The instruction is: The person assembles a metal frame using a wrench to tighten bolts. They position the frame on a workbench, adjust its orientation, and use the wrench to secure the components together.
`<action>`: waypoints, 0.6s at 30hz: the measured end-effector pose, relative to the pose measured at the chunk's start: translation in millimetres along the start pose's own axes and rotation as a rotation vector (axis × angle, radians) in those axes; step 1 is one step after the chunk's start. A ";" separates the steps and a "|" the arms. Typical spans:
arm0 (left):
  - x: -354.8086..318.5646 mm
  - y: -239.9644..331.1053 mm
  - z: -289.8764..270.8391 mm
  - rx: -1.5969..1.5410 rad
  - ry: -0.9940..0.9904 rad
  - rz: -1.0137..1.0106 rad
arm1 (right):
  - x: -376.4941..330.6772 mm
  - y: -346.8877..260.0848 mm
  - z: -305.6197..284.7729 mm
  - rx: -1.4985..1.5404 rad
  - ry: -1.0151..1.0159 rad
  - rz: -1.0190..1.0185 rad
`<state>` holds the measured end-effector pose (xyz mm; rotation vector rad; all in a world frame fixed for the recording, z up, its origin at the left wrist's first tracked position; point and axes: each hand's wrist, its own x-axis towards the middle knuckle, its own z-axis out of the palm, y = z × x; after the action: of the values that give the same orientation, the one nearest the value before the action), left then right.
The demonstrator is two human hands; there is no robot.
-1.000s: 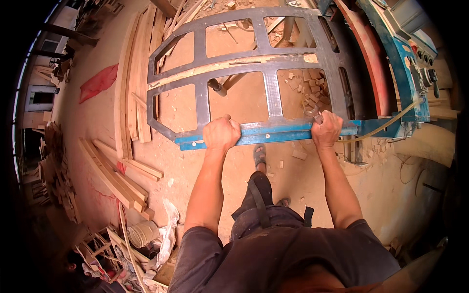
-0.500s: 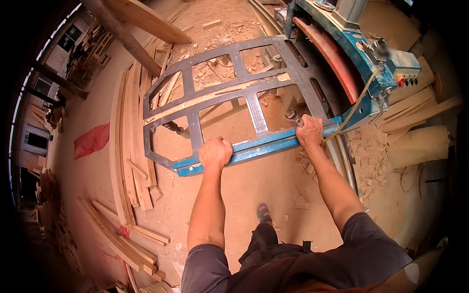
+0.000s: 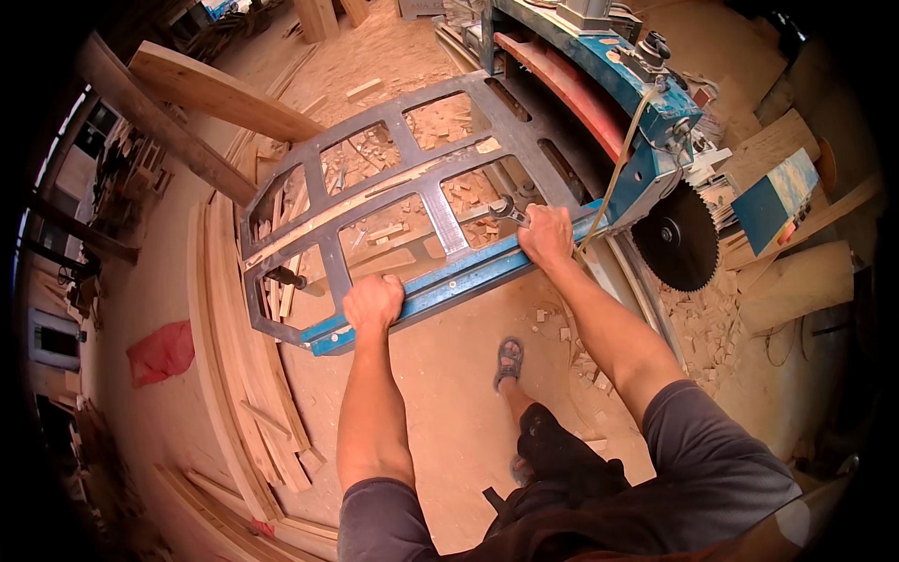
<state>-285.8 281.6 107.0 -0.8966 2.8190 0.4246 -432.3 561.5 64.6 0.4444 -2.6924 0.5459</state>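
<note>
My left hand [image 3: 373,302] is closed over the blue rail [image 3: 459,283] along the near edge of a grey metal table frame [image 3: 437,220] with large cut-out openings. Farther right, my right hand [image 3: 547,234] is closed at the same rail. From its fingers a metal wrench [image 3: 508,210] sticks out to the left, over one of the openings; the rest of the wrench is hidden in the hand. To the right of this hand, a large toothed circular saw blade [image 3: 674,234] shows below the blue machine arm [image 3: 651,131].
Long timber boards [image 3: 245,347] lie on the floor at the left, near a red cloth [image 3: 161,353]. A wooden plank [image 3: 225,94] leans across a post [image 3: 169,122]. A red curved beam [image 3: 571,89] spans the machine. Wood offcuts [image 3: 702,323] litter the floor at right.
Both hands, the rail and the frame now appear farther left in view. The saw blade has come into sight beside the blue arm, and the control box has swung aside. My feet have shifted.
</note>
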 end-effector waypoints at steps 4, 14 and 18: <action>106.6 21.7 -28.0 -0.029 0.030 -0.012 | 104.0 -11.3 35.5 0.000 -0.048 -0.025; 386.9 62.5 -91.6 0.003 0.008 -0.024 | 360.0 -36.3 174.6 0.013 -0.038 -0.050; 482.6 69.3 -117.1 0.039 -0.012 -0.035 | 442.8 -52.6 213.1 0.010 -0.028 -0.064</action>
<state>-723.8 38.0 123.0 -0.9313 2.7860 0.3671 -865.2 323.2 74.5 0.5436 -2.6924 0.5395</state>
